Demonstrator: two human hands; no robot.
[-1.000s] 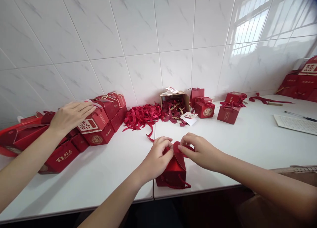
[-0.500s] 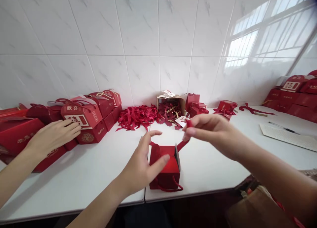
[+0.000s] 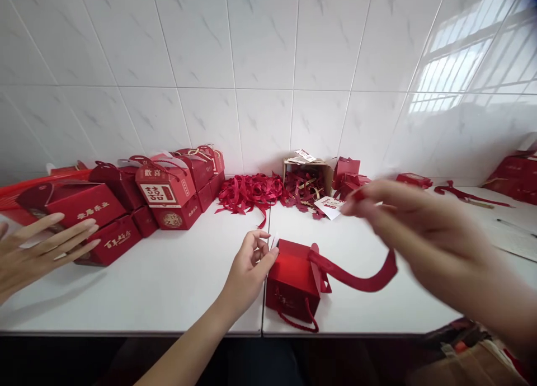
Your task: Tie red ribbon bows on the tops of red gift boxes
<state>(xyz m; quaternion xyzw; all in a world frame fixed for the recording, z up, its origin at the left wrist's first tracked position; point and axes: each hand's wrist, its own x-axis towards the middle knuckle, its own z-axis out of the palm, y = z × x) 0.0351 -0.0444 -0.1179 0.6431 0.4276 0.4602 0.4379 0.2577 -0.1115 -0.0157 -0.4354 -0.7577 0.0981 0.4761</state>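
A small red gift box (image 3: 293, 271) stands on the white table in front of me, with a twisted red cord handle (image 3: 297, 321) hanging at its near side. My left hand (image 3: 254, 260) is closed at the box's upper left edge, thumb and curled fingers pinching there. A red ribbon (image 3: 356, 279) leaves the box's right side and loops up toward my right hand (image 3: 403, 224). That hand is raised, blurred by motion, with thumb and fingers pinched on the ribbon's end.
Another person's hand (image 3: 46, 252) is near stacked red boxes (image 3: 113, 240) at the left. Loose red ribbons (image 3: 251, 190) lie by the wall, next to an open carton (image 3: 329, 176) of ribbon pieces. A white card (image 3: 329, 208) lies before it; more red boxes (image 3: 514, 176) stand far right.
My right hand has pulled the ribbon to the right, away from the box. My left hand has closed at the box's left edge. The other person's hand has moved left off the stack.
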